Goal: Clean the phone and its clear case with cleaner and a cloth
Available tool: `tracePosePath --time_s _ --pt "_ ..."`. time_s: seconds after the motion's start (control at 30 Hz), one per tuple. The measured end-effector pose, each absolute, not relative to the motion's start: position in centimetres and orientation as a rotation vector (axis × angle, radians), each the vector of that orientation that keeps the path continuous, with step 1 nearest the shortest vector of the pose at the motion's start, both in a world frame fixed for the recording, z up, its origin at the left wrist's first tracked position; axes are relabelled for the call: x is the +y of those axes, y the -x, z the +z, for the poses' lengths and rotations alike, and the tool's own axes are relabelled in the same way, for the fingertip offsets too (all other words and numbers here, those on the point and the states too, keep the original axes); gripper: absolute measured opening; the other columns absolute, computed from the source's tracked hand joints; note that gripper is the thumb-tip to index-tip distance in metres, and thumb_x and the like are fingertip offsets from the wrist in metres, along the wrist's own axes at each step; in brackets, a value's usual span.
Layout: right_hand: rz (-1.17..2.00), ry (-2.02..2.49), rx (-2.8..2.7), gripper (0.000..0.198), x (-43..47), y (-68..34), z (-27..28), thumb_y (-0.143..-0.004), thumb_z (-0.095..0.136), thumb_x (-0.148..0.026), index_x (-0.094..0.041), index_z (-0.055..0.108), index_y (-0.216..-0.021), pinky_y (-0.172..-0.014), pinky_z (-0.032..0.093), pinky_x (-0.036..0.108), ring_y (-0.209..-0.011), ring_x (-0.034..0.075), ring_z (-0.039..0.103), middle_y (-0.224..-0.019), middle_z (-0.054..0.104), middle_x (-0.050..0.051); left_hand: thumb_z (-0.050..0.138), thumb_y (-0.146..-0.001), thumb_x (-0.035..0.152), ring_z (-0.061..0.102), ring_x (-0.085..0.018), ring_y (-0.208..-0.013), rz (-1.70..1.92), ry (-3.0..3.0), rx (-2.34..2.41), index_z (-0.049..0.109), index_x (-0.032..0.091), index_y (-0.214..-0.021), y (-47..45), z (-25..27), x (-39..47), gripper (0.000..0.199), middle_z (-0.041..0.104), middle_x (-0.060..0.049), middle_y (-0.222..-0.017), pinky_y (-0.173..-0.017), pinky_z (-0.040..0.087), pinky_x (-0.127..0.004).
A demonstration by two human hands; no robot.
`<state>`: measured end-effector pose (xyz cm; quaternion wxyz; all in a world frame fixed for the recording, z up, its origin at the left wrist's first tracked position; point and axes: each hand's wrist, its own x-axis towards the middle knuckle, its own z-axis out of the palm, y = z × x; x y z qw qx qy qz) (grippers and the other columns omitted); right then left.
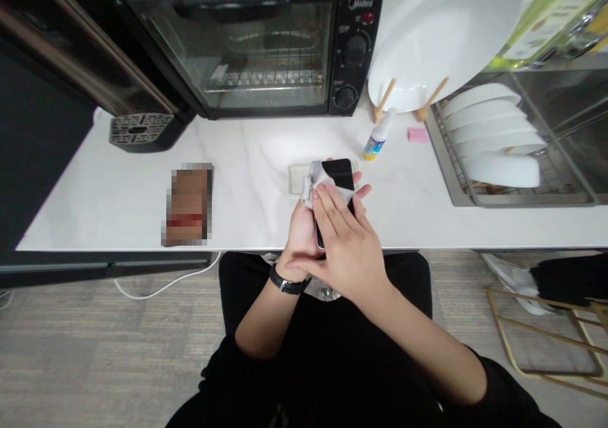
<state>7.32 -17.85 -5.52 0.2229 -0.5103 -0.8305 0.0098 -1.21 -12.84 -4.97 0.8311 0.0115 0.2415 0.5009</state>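
Note:
My left hand [303, 228] supports a black-screened smartphone [342, 171] from beneath, its fingertips showing past the phone's right edge. Over the screen lies my right hand [354, 244], fingers together and nearly flat, pressing a crumpled white-grey cloth [316, 176] against the glass. Part of the cloth is hidden under these fingers. Just behind the hands, a pale, shallow rectangular case or tray [298, 180] rests on the counter, partly covered by the phone. A small white spray bottle [374, 144] with a blue and yellow label stands beyond the phone to the right.
The white counter [251, 206] holds a toaster oven [270, 48], a pixelated brown object [187, 206] at left, a pink block [418, 135], and a large white plate [437, 42] on a wooden stand. At right, several bowls [494, 124] sit in a sink rack.

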Motion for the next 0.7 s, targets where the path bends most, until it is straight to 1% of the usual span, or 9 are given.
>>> tracePosePath --time_s 0.07,0.13,0.27,0.33,0.4,0.47,0.57,0.63,0.7 --pt "-0.001 1.423 -2.303 0.102 -20.5 -7.4 -6.0 -0.100 0.046 -0.078 0.004 0.040 -0.161 -0.137 0.018 0.052 -0.163 0.033 0.038 -0.171 0.043 0.021 0.038 -0.111 0.056 0.048 -0.029 -0.157 1.035 -0.124 0.436 0.047 0.039 -0.162 1.8 -4.9 -12.6 0.055 0.065 -0.002 -0.156 -0.135 0.032 -0.057" --pt "-0.017 1.452 -2.313 0.100 -22.6 -7.8 -6.4 -0.101 0.045 -0.078 0.002 0.042 -0.161 -0.137 0.017 0.050 -0.161 0.032 0.041 -0.169 0.046 0.020 0.034 -0.112 0.058 0.050 -0.031 -0.155 1.050 -0.161 0.438 0.046 0.039 -0.163 2.2 -5.1 -12.3 0.056 0.066 -0.003 -0.155 -0.132 0.035 -0.061" --pt "-0.023 1.520 -2.307 0.096 -23.4 -8.9 -6.7 -0.103 0.042 -0.077 -0.002 0.040 -0.163 -0.137 0.014 0.051 -0.159 0.032 0.044 -0.169 0.047 0.017 0.029 -0.111 0.062 0.053 -0.030 -0.154 1.027 -0.158 0.477 0.047 0.034 -0.163 2.2 -5.6 -11.9 0.062 0.062 -0.004 -0.159 -0.129 0.041 -0.052" --pt "-0.038 1.574 -2.252 0.100 -21.7 -9.4 -6.6 -0.102 0.040 -0.079 -0.001 0.037 -0.164 -0.136 0.018 0.054 -0.161 0.034 0.042 -0.170 0.045 0.019 0.032 -0.109 0.067 0.050 -0.030 -0.156 0.957 -0.139 0.455 0.051 0.029 -0.161 1.9 -5.8 -11.8 0.067 0.062 -0.006 -0.160 -0.130 0.041 -0.048" --pt "-0.047 1.607 -2.188 0.104 -19.1 -9.6 -6.4 -0.100 0.038 -0.081 0.000 0.034 -0.165 -0.134 0.023 0.059 -0.162 0.037 0.038 -0.171 0.041 0.023 0.036 -0.108 0.067 0.047 -0.030 -0.158 0.939 -0.105 0.452 0.055 0.025 -0.159 1.5 -6.1 -11.7 0.068 0.062 -0.006 -0.159 -0.131 0.041 -0.047" --pt "-0.036 1.595 -2.163 0.106 -16.5 -9.6 -6.0 -0.100 0.037 -0.082 0.001 0.033 -0.166 -0.133 0.025 0.061 -0.164 0.038 0.035 -0.172 0.038 0.024 0.038 -0.110 0.059 0.046 -0.030 -0.158 1.003 -0.086 0.482 0.054 0.027 -0.159 1.1 -6.3 -11.6 0.061 0.064 -0.003 -0.158 -0.132 0.040 -0.049" --pt "-0.017 1.524 -2.194 0.103 -14.5 -9.1 -5.5 -0.101 0.039 -0.080 0.000 0.033 -0.166 -0.134 0.024 0.060 -0.165 0.037 0.032 -0.174 0.035 0.024 0.028 -0.114 0.047 0.044 -0.025 -0.160 1.099 -0.110 0.508 0.051 0.031 -0.161 1.0 -6.3 -11.6 0.054 0.061 0.002 -0.160 -0.134 0.036 -0.049" --pt "-0.019 1.464 -2.235 0.101 -15.2 -8.8 -5.5 -0.102 0.042 -0.078 0.001 0.034 -0.165 -0.136 0.022 0.057 -0.165 0.036 0.033 -0.174 0.037 0.024 0.022 -0.114 0.048 0.044 -0.024 -0.160 1.094 -0.139 0.493 0.052 0.030 -0.160 1.2 -6.0 -11.7 0.058 0.059 0.001 -0.162 -0.135 0.036 -0.048" --pt "-0.017 1.415 -2.284 0.101 -17.3 -8.5 -5.8 -0.102 0.043 -0.077 0.002 0.036 -0.164 -0.137 0.020 0.055 -0.164 0.034 0.035 -0.172 0.040 0.023 0.025 -0.112 0.056 0.048 -0.025 -0.158 1.036 -0.168 0.467 0.053 0.030 -0.160 1.6 -5.7 -12.0 0.060 0.058 -0.001 -0.163 -0.134 0.037 -0.046"
